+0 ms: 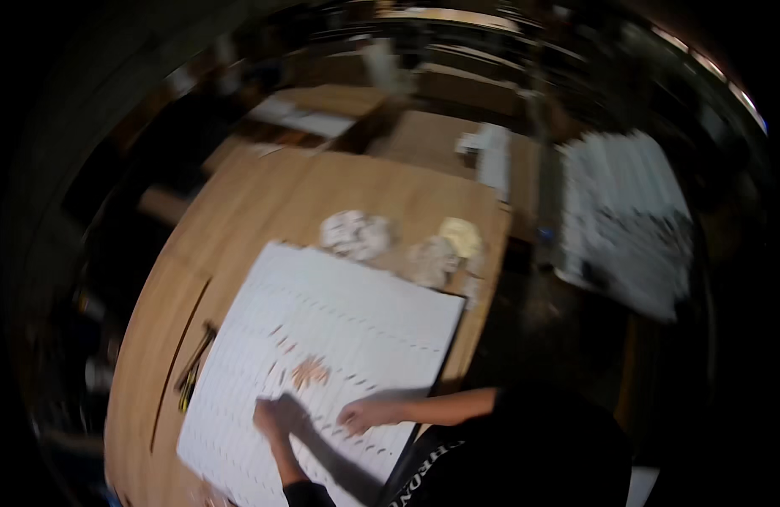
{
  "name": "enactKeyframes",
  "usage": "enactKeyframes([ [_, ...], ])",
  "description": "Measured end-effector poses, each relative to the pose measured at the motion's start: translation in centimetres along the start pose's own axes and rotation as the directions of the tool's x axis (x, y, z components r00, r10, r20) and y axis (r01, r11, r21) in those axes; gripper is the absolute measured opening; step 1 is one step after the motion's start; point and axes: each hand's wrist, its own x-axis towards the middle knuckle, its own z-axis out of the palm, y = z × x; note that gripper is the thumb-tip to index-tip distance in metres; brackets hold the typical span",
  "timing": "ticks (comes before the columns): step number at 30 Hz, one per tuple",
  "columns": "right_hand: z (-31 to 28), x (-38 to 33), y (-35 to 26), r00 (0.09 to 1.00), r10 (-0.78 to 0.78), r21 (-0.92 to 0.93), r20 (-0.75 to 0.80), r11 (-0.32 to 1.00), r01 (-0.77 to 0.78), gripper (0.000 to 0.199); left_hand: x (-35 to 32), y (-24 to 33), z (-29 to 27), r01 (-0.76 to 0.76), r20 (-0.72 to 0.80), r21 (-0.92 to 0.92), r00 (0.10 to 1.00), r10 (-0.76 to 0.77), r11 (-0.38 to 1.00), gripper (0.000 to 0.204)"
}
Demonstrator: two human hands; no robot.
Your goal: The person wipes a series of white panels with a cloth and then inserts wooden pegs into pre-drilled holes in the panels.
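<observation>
I'm looking down on a wooden surface [263, 194] with a white sheet [339, 270] across it and both hands over its near half.
Beyond the sheet's far edge I see a whitish crumpled bundle [356, 234]; the right hand [362, 417] is low over the sheet, and the left hand [268, 416] sits apart from it. Both sets of fingers look curled, but blur keeps me from telling whether they grasp anything. Just beyond and between them, on the sheet, is a heap of small orange-brown pieces [309, 372], with a few single slivers [281, 340] set apart. I'd judge the work partway: some pieces are separated, the heap remains, and the rows of dark marks [356, 380] I can't resolve.
</observation>
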Motion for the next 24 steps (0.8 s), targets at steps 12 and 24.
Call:
enactKeyframes([
  [12,-1.3,1.2,2.9,1.0,0.02,0.079,0.0,0.997,-0.02,0.032,0.4,-1.1,0.8,0.254,0.17,-0.273,0.962,-0.213,0.928,0.013],
  [24,-1.0,-0.2,-1.5,0.999,0.038,-0.182,-0.031,0.982,-0.043,0.026,-2.4,-6.9,5.7,0.304,0.181,-0.459,0.952,-0.247,0.835,0.022],
])
